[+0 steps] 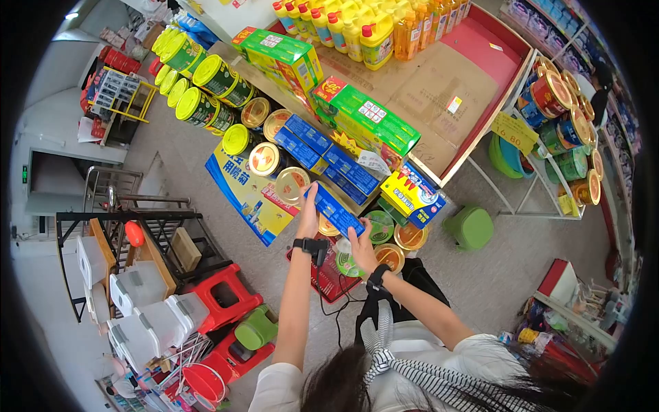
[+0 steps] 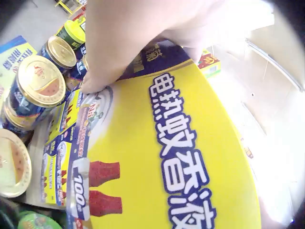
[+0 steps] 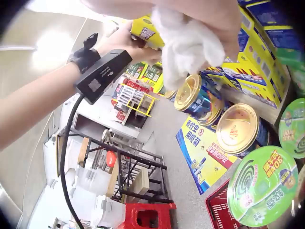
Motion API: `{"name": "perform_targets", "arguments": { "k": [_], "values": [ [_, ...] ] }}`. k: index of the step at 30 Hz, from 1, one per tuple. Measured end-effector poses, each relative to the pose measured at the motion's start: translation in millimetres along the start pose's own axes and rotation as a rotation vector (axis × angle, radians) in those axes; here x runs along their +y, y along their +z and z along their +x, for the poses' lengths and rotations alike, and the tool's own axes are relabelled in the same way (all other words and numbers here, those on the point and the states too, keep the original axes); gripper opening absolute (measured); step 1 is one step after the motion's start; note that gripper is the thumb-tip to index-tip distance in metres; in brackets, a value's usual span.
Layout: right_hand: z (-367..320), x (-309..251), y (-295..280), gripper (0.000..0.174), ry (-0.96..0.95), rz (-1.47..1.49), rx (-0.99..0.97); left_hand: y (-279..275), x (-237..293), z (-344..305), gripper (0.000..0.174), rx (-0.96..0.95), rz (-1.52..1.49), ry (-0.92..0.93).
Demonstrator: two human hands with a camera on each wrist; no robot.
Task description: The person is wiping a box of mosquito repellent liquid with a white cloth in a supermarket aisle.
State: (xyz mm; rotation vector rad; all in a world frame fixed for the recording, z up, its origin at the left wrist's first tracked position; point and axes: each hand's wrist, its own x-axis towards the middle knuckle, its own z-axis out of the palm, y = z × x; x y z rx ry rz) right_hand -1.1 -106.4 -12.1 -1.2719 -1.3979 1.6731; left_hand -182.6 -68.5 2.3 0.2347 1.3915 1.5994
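Note:
In the head view my left hand (image 1: 308, 209) grips one end of a flat blue and yellow box (image 1: 336, 211) and holds it up in front of the display shelf. The left wrist view fills with the box's yellow face (image 2: 157, 157), printed in blue characters, with my fingers (image 2: 119, 47) curled over its top edge. My right hand (image 1: 362, 248) is just below the box's other end and clutches a white cloth (image 3: 188, 45) bunched against it. The right wrist view also shows my left hand (image 3: 125, 44) on the box (image 3: 145, 29).
Behind the box, blue boxes (image 1: 329, 161) lie stacked on the low shelf, with green boxes (image 1: 371, 117), gold-lidded tins (image 1: 264, 159) and yellow bottles (image 1: 364, 31) further back. A red basket (image 1: 329, 278) and green stool (image 1: 470, 226) stand on the floor. Red stools (image 1: 223, 295) sit left.

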Motion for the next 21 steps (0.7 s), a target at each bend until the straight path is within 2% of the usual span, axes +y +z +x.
{"name": "perform_targets", "arguments": {
  "k": [3, 4, 5, 7, 8, 9, 10, 11, 12, 15, 17, 19, 20, 21],
  "values": [
    [23, 17, 2, 0.062, -0.006, -0.04, 0.039, -9, -26, 35, 0.032, -0.035, -0.04, -0.055],
    [37, 25, 7, 0.066, -0.104, -0.065, 0.097, -3, -26, 37, 0.032, -0.034, -0.041, -0.054],
    [45, 34, 5, 0.066, -0.106, -0.069, 0.094, 3, -28, 37, 0.037, -0.025, -0.082, -0.071],
    [60, 23, 0, 0.068, 0.108, 0.07, 0.052, 17, -26, 31, 0.043, -0.015, -0.126, -0.084],
    [67, 17, -2, 0.079, 0.134, 0.078, 0.043, 22, -24, 26, 0.055, -0.041, -0.14, -0.122],
    [74, 16, -1, 0.079, 0.128, 0.078, 0.042, 25, -25, 25, 0.07, -0.069, -0.152, -0.16],
    [80, 14, -1, 0.086, 0.151, 0.056, 0.066, 27, -28, 26, 0.073, -0.063, -0.17, -0.163],
    [85, 13, -1, 0.092, 0.176, 0.034, 0.091, 27, -31, 31, 0.073, -0.065, -0.169, -0.159],
    [88, 17, -1, 0.105, 0.156, 0.106, 0.064, 19, -43, 38, 0.073, -0.08, -0.176, -0.159],
    [93, 38, -3, 0.11, 0.244, 0.088, 0.033, 21, -49, 40, 0.077, -0.113, -0.177, -0.178],
    [99, 43, -3, 0.112, 0.222, 0.167, 0.029, 25, -57, 42, 0.07, -0.034, -0.115, -0.083],
    [94, 49, -9, 0.109, 0.269, 0.132, -0.074, 19, -69, 49, 0.074, -0.044, -0.147, -0.059],
    [111, 62, 3, 0.106, -0.116, 0.208, -0.007, 34, -56, 73, 0.077, -0.14, -0.15, 0.102],
    [132, 47, 0, 0.106, -0.158, 0.201, -0.013, 29, -68, 68, 0.079, -0.206, -0.15, 0.237]
  ]
}}
